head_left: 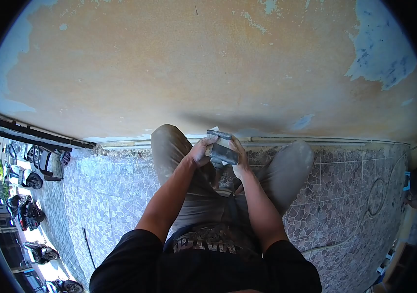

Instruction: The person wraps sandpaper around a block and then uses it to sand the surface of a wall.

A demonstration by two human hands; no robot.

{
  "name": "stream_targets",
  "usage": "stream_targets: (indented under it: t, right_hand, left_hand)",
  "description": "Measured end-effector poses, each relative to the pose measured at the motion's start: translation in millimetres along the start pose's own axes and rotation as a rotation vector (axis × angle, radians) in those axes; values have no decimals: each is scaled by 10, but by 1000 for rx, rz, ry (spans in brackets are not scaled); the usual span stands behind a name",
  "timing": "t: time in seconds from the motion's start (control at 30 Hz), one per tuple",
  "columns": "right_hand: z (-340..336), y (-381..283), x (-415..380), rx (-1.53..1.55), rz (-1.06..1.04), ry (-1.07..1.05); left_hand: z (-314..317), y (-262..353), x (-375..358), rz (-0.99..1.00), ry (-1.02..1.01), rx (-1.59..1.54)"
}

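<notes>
I am squatting in front of a wall with both hands raised between my knees. My left hand (199,151) and my right hand (239,157) together grip a dark grey flat tool (223,152), like a scraper or trowel with a folded grey sheet. Its top edge (218,133) sticks up above my fingers, close to the foot of the wall. My khaki trouser knees (168,139) frame the hands on both sides.
An orange-brown wall (208,63) with peeled pale blue patches (382,53) fills the upper view. The floor has patterned stone-look tiles (345,190). A dark railing (28,131) and parked motorbikes (28,215) lie far left. A thin cable (364,215) curls on the tiles at right.
</notes>
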State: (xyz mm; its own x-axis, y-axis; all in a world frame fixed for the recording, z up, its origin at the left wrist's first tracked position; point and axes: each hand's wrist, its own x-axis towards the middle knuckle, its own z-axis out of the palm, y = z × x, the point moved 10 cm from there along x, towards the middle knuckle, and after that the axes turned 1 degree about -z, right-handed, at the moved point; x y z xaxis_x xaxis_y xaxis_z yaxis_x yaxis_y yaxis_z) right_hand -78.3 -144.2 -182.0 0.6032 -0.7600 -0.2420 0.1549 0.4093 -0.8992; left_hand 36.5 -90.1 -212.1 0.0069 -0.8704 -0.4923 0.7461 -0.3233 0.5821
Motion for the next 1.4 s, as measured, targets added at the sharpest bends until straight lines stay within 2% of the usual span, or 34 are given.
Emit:
stream_targets:
  t: [0.03,0.07,0.13,0.23,0.37,0.43,0.47,0.53,0.57,0.63,0.7,0.77,0.8,0.9,1.03,1.13,1.37,1.4]
  right_hand:
    - [33,16,-18,142,42,-5]
    - [9,69,5,143,42,-5]
    - [36,237,45,170,129,-63]
    - [70,230,-34,273,193,-64]
    - [32,277,58,329,96,-28]
    - [-113,-30,20,-216,-130,157]
    - [-121,-81,-11,-217,-130,155]
    - [-99,-805,-272,-621,-377,366]
    - [-139,-786,-242,-622,-377,365]
    - [14,-1013,-305,-775,-673,284]
    - [37,-979,-311,-769,-627,225]
    - [226,-936,-329,-818,-618,43]
    - [244,-872,-328,-887,-554,-2]
    - [276,-839,-285,-868,-577,-24]
    - [173,-862,-249,-914,-569,19]
    - [48,-801,-204,-1027,-462,68]
    - [46,-816,-212,-988,-490,94]
    - [49,-855,-229,-990,-508,128]
  left_hand:
    - [-13,9,15,30,-9,-2]
    - [-40,-12,28,29,-9,-2]
    - [31,67,36,162,-147,6]
    - [-56,23,82,151,-129,-37]
    - [-50,45,69,187,-146,-6]
    - [-5,58,36,177,-211,-86]
    - [-1,59,34,179,-211,-86]
    - [-30,48,51,195,-178,12]
    - [-46,42,65,195,-178,11]
    - [-181,-14,128,167,-88,6]
    - [-212,-27,147,120,-56,-9]
    - [-179,-10,113,74,-24,-20]
    - [-109,64,70,110,-21,-91]
    - [-3,178,-1,159,3,-171]
    - [14,299,-103,229,121,-200]
    - [-13,312,-87,246,131,-194]
    - [75,243,-82,173,93,-155]
    - [117,200,-53,132,18,-118]
